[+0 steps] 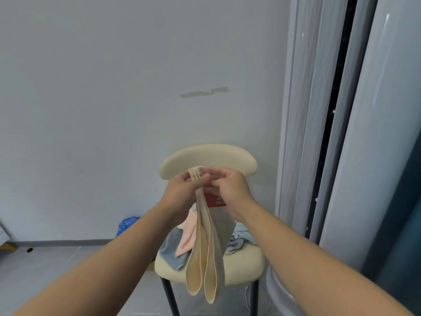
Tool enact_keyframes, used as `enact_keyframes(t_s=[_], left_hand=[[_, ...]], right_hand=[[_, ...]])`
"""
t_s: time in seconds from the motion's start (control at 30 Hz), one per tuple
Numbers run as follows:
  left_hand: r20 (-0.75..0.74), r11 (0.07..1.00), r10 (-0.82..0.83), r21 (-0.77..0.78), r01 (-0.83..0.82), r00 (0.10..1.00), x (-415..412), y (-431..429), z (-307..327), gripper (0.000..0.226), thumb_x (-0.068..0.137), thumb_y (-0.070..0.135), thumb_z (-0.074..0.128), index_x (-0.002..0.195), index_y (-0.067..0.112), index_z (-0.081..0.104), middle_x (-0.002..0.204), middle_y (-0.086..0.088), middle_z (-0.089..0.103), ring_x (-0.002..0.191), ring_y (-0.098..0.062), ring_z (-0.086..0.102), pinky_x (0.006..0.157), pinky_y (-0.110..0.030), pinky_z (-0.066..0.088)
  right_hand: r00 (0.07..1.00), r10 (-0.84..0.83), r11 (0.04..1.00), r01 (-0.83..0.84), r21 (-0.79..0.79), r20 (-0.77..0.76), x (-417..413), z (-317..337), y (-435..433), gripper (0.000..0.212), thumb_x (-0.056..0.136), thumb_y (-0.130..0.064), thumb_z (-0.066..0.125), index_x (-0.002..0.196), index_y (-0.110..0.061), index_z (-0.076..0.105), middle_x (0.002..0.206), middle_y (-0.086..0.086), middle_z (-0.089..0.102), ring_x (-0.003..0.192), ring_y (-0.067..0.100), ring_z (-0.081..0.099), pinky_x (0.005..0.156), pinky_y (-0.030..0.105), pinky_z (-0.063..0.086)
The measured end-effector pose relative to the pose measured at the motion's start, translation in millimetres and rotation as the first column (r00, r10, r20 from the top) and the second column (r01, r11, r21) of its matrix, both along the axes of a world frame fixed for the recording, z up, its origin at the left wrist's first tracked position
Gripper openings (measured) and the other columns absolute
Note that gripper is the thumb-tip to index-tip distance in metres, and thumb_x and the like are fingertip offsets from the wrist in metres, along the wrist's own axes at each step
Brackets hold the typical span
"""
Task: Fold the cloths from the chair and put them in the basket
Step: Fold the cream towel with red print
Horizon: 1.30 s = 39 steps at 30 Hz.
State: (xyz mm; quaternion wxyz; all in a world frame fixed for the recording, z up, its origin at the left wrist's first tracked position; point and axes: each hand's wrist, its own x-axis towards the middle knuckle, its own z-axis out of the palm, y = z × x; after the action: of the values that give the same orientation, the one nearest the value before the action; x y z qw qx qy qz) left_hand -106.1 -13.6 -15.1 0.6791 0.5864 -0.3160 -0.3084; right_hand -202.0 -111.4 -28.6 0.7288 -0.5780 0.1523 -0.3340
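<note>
Head view: cream cloth (206,247) screens pile (173,253) on chair (208,160).

A cream padded chair (246,263) on black legs (169,295) stands on the grey tiled floor (57,270). On its seat, a grey-blue cloth (173,252) lies crumpled at 9 o'clock, reaching the edge. A pink cloth (188,233) rests on top of it at about 10 o'clock. A light blue cloth (245,232) sits at 2 o'clock, touching a patterned blue cloth (234,244) at 3 o'clock. A hanging cream cloth (205,258) hides the seat's middle.
</note>
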Motion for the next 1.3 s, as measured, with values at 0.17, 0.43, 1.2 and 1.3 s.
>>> enact_keyframes(t_s=[0.17,0.43,1.2,1.3], left_hand=[[0.066,0.999,0.045,0.009,-0.046,0.997,10.5,0.0,-10.4,0.017,0.097,0.000,0.062,0.111,0.003,0.072,0.102,-0.021,0.076,0.093,-0.033,0.073,0.078,-0.037,0.059],[0.298,0.996,0.029,0.076,-0.054,0.954,30.5,10.5,-2.9,0.017,0.100,-0.001,0.054,0.110,0.004,0.068,0.097,-0.011,0.074,0.089,-0.021,0.071,0.083,-0.038,0.058],[0.131,0.991,0.125,0.037,-0.131,0.983,57.1,46.0,19.5,0.029,0.095,-0.007,0.050,0.116,0.001,0.067,0.093,-0.012,0.071,0.085,-0.027,0.066,0.076,-0.038,0.054],[0.128,0.991,0.124,0.035,-0.130,0.984,57.7,49.9,19.5,0.032,0.093,-0.010,0.048,0.117,-0.001,0.066,0.094,-0.013,0.070,0.081,-0.024,0.067,0.079,-0.038,0.055]], right_hand=[[0.998,0.025,0.977,-0.035,0.209,0.052,-5.2,4.6,-3.2,0.042,0.086,0.024,0.034,0.114,0.002,0.057,0.097,0.021,0.076,0.090,0.031,0.076,0.084,0.038,0.062],[0.898,-0.310,0.819,0.085,-0.567,-0.313,-21.7,2.5,-39.0,0.043,0.079,0.001,0.063,0.112,-0.026,0.067,0.119,-0.007,0.060,0.108,0.016,0.054,0.092,0.034,0.049],[0.822,-0.010,0.669,-0.418,-0.615,-0.569,-33.0,16.4,-36.8,0.045,0.081,-0.040,0.083,0.119,-0.045,0.061,0.120,-0.011,0.059,0.091,0.007,0.064,0.084,0.028,0.053],[0.808,-0.012,0.627,-0.453,-0.634,-0.589,-31.3,16.3,-32.4,0.036,0.084,-0.035,0.082,0.117,-0.038,0.066,0.119,-0.008,0.058,0.088,0.001,0.058,0.079,0.020,0.046]])
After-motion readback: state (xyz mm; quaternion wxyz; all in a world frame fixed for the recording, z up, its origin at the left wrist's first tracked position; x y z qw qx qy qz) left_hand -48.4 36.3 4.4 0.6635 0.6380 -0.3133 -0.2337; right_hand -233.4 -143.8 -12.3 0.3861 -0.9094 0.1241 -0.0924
